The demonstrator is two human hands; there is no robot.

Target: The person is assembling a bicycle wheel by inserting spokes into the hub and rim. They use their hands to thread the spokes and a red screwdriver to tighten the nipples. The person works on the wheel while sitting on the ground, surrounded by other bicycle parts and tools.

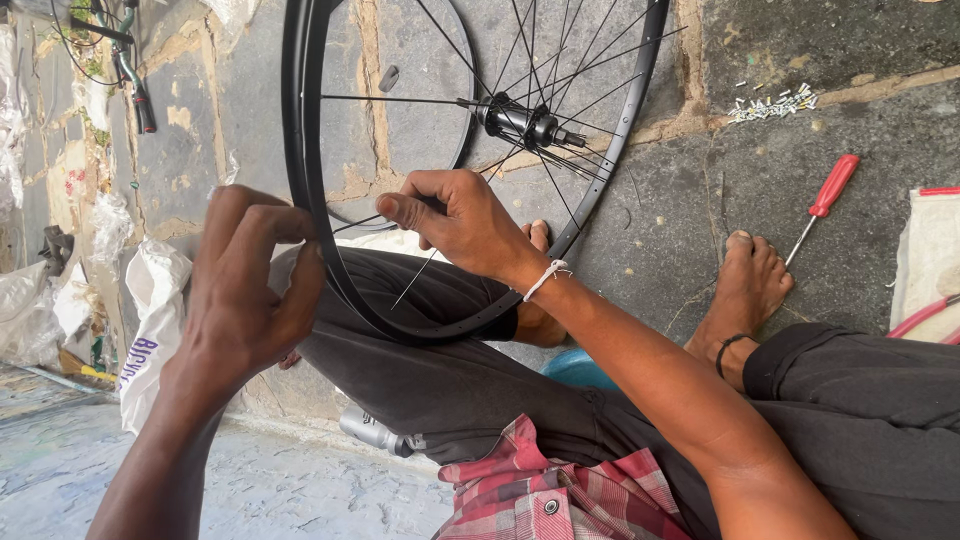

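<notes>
Left hand (250, 290) was pinched closed on the outer edge of the black bicycle rim (300, 150), which rested across the person's lap on dark trousers (430, 370); right hand (460, 220) sat inside the wheel, fingers closed on a thin spoke (412, 279). Hub (520, 122) hung just beyond, spokes fanning out. Farther off on the stone floor (760, 40): red-handled screwdriver (825, 195), small pile of spoke nipples (772, 104).

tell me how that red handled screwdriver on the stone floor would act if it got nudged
The screwdriver would probably roll sideways, since its red handle looks rounded and it lies flat on the stone floor. It should stay stiff: the shaft is a thin straight metal rod. It is likely handle-heavy, so it might pivot about the handle rather than slide straight.
</notes>
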